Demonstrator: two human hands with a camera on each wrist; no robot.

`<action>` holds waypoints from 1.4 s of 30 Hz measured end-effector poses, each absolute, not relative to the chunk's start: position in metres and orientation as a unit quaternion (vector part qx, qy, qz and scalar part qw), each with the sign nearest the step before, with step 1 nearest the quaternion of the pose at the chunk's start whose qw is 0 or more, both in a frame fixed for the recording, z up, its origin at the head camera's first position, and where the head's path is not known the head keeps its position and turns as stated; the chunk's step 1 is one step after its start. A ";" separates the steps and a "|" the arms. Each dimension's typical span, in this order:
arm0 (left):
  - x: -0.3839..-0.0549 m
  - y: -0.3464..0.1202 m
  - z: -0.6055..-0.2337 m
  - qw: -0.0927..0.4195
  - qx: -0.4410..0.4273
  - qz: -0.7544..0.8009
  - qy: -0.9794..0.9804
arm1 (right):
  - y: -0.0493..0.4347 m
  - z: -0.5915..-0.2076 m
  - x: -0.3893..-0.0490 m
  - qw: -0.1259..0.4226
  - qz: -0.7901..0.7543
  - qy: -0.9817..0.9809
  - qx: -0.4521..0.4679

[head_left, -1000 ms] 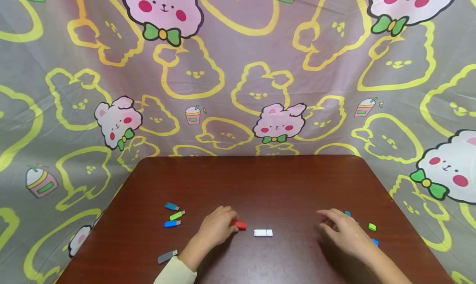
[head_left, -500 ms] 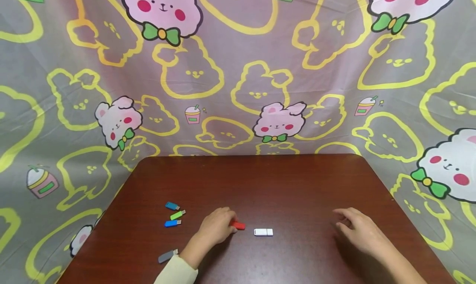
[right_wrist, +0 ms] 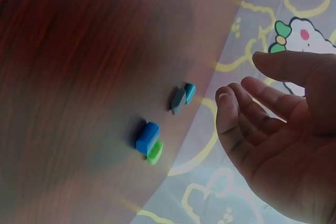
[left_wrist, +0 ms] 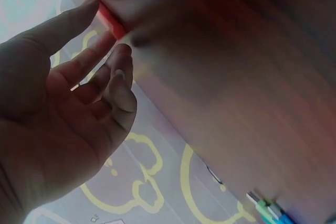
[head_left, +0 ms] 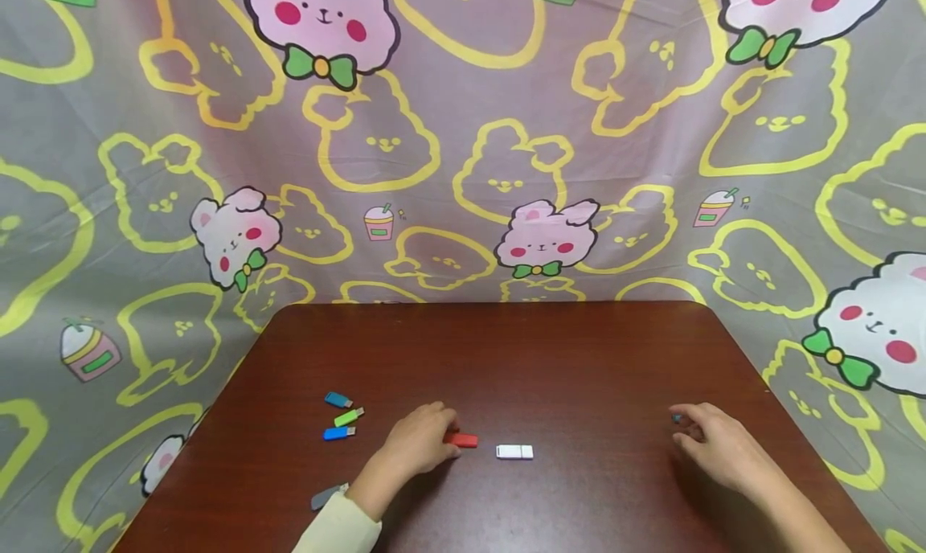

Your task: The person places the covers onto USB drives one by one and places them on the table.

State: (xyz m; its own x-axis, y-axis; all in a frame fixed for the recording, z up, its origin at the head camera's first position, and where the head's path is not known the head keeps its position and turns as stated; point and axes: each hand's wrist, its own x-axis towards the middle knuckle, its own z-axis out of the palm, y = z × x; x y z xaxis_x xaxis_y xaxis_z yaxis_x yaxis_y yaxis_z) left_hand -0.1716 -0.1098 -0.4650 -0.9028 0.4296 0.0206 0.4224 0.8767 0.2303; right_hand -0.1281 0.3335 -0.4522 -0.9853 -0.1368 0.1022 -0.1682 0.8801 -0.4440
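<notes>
A red USB stick [head_left: 463, 440] lies in front of my left hand [head_left: 421, 439]; in the left wrist view, thumb and index finger pinch that red stick [left_wrist: 111, 21] at its two ends. To the right of it lies a white USB stick [head_left: 514, 452] with its cap on. My right hand [head_left: 727, 448] hovers over the right side of the table, fingers loosely bent and holding nothing. Below its fingers, the right wrist view shows loose caps: a blue cap [right_wrist: 147, 138], a green cap [right_wrist: 155, 152], a grey cap [right_wrist: 178, 100] and a teal cap [right_wrist: 190, 93].
At the left, uncapped USB sticks lie on the brown table [head_left: 492, 352]: a teal stick [head_left: 338, 399], a green stick [head_left: 348, 417], a blue stick [head_left: 338, 433] and, partly behind the sleeve, a grey stick [head_left: 327, 497]. A patterned cloth [head_left: 463, 167] hangs around the table.
My right hand has moved to the right, over the loose caps, which it now mostly hides in the head view. The left hand stays at the red USB stick.
</notes>
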 end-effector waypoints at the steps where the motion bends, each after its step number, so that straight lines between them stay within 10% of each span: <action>1: -0.172 -0.112 -0.464 0.019 0.218 0.116 0.969 | 0.335 -0.452 -0.129 0.032 0.231 -0.969 0.076; 29: -0.203 -0.221 -0.455 -0.045 0.147 0.111 0.982 | 0.348 -0.458 -0.160 -0.028 0.176 -0.983 0.052; 42: -0.223 -0.275 -0.465 0.014 0.077 0.132 0.988 | 0.351 -0.466 -0.170 -0.030 0.159 -0.985 0.061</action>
